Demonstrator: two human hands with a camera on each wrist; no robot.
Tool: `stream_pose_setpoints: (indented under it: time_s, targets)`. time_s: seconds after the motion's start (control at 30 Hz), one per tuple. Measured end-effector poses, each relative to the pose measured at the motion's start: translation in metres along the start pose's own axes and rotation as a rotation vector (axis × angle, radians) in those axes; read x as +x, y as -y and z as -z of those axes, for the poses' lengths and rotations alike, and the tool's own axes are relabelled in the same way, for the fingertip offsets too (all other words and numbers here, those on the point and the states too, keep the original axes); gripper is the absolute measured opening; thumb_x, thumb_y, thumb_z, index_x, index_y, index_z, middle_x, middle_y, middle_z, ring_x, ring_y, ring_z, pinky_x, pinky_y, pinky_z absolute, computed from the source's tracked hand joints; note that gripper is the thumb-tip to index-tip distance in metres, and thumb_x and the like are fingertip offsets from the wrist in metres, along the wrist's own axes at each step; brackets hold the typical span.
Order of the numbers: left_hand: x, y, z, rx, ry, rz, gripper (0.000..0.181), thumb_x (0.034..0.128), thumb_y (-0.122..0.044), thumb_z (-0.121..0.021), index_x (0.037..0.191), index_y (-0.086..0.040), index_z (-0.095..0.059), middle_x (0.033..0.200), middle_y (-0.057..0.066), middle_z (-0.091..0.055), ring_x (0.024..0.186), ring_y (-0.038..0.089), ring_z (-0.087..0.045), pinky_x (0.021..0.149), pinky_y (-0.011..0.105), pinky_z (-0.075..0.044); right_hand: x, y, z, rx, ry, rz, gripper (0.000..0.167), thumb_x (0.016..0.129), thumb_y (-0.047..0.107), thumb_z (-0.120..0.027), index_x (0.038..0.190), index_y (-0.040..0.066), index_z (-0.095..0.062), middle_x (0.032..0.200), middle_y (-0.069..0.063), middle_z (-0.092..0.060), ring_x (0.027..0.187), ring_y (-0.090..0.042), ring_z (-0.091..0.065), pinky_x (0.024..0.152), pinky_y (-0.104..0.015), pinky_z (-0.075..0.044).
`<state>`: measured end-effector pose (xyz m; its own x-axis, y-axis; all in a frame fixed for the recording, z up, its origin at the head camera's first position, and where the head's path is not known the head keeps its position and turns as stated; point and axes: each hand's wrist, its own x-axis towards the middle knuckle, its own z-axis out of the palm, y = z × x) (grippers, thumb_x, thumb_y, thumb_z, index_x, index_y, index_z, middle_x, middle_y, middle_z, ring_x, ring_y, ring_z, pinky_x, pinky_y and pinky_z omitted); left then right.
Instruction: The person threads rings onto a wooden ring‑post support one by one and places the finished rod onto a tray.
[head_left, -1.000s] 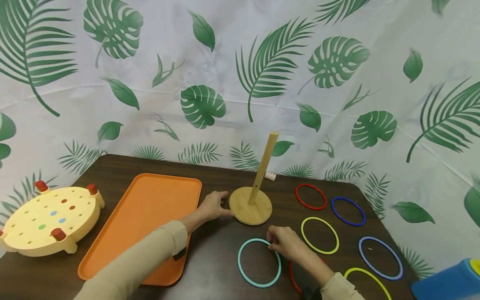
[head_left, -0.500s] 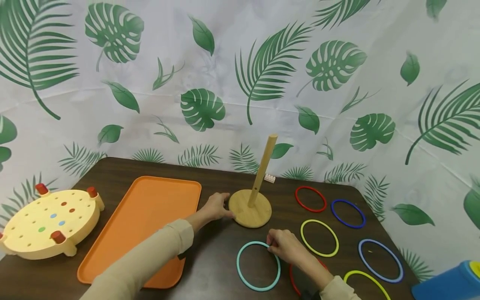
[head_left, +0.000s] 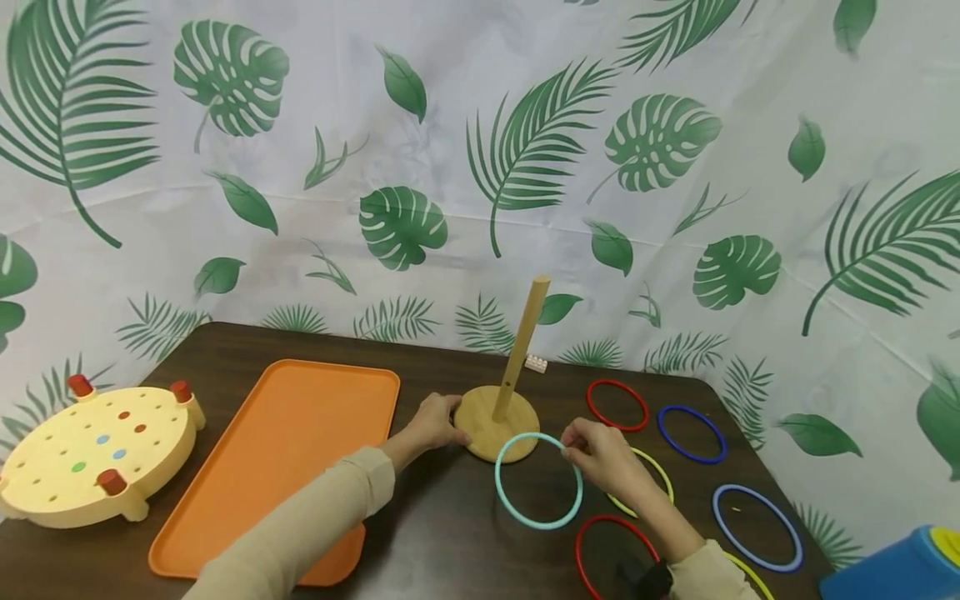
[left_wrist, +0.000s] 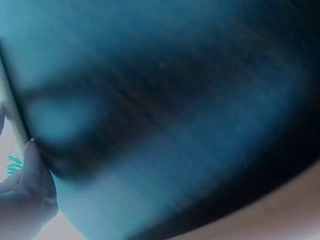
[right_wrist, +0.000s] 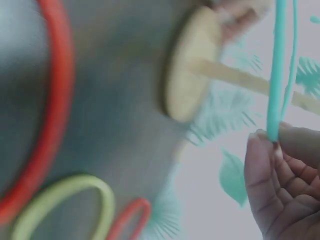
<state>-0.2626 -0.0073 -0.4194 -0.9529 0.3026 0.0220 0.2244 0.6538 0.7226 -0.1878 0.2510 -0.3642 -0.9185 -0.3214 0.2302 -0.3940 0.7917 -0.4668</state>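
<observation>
A wooden stand has a round base [head_left: 480, 421] and a tilted-looking upright post [head_left: 522, 346]. At the base's left edge the left hand [head_left: 435, 422] grips the rim between thumb and fingers; the left wrist view shows its fingers [left_wrist: 32, 175] against the base's edge. The right hand [head_left: 603, 454] pinches a turquoise ring [head_left: 501, 493] between thumb and fingertips, held up off the table in front of the base. In the right wrist view the same ring [right_wrist: 276, 70] stands nearly edge-on above the pinching hand [right_wrist: 285, 185].
An orange tray [head_left: 300, 433] lies left of the stand, with a yellow pegged disc [head_left: 97, 450] beyond it. Right of the stand lie red [head_left: 618, 381], dark blue [head_left: 723, 446], light blue [head_left: 798, 542] and yellow rings. A blue container [head_left: 885, 571] is at the far right, a small white block [head_left: 536, 363] behind the post.
The right hand has raised the turquoise ring off the table and carried it up and rightward, uncovering more of the nearer red ring. The left hand stays at the base.
</observation>
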Motion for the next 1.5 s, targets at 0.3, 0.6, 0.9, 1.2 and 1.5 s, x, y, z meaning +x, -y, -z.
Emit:
stream_pose_setpoints:
  time_s: [0.3, 0.6, 0.9, 1.2, 1.5]
  targets:
    - [-0.001, 0.001, 0.001, -0.036, -0.009, -0.006, 0.060, 0.0704, -0.009, -0.082, 0.124, 0.005, -0.058, 0.114, 0.021, -0.057, 0.111, 0.033, -0.048, 0.098, 0.044, -0.040, 0.034, 0.015, 0.068, 0.197, -0.227, -0.122, 0.011, 0.089, 0.005, -0.062, 0.095, -0.004, -0.061, 0.075, -0.006, -0.062, 0.057, -0.006, -0.056, 0.052, -0.021, -0.050]
    - [-0.003, 0.000, 0.000, -0.037, -0.002, 0.017, 0.065, 0.0701, -0.009, -0.082, 0.127, 0.006, -0.055, 0.115, 0.022, -0.055, 0.101, 0.028, -0.052, 0.091, 0.040, -0.045, 0.074, 0.034, 0.092, 0.502, -0.400, -0.170, 0.023, 0.093, 0.010, -0.057, 0.104, -0.010, -0.056, 0.075, 0.001, -0.058, 0.061, -0.002, -0.058, 0.059, -0.019, -0.054]
    - [-0.003, 0.002, -0.001, -0.076, -0.004, 0.009, 0.066, 0.0700, -0.007, -0.082, 0.127, 0.008, -0.054, 0.118, 0.025, -0.053, 0.098, 0.028, -0.053, 0.087, 0.038, -0.048, 0.102, 0.043, 0.080, 0.541, -0.392, -0.200, 0.025, 0.092, 0.007, -0.057, 0.107, -0.013, -0.055, 0.073, 0.005, -0.056, 0.058, -0.001, -0.057, 0.058, -0.018, -0.054]
    - [-0.002, 0.002, -0.001, -0.077, -0.022, -0.030, 0.051, 0.0689, -0.006, -0.082, 0.115, 0.005, -0.063, 0.104, 0.020, -0.055, 0.096, 0.026, -0.047, 0.086, 0.039, -0.042, 0.100, 0.020, 0.033, 0.428, -0.362, -0.299, 0.017, 0.090, 0.002, -0.058, 0.098, -0.012, -0.060, 0.076, -0.012, -0.061, 0.051, -0.001, -0.054, 0.051, -0.016, -0.050]
    - [-0.002, 0.004, -0.001, -0.058, -0.025, -0.031, 0.052, 0.0697, -0.008, -0.082, 0.117, 0.003, -0.063, 0.104, 0.018, -0.058, 0.103, 0.028, -0.047, 0.091, 0.042, -0.041, 0.083, -0.011, -0.038, 0.220, -0.280, -0.414, 0.010, 0.084, 0.005, -0.063, 0.088, -0.003, -0.068, 0.074, -0.014, -0.068, 0.056, -0.024, -0.067, 0.049, -0.025, -0.053]
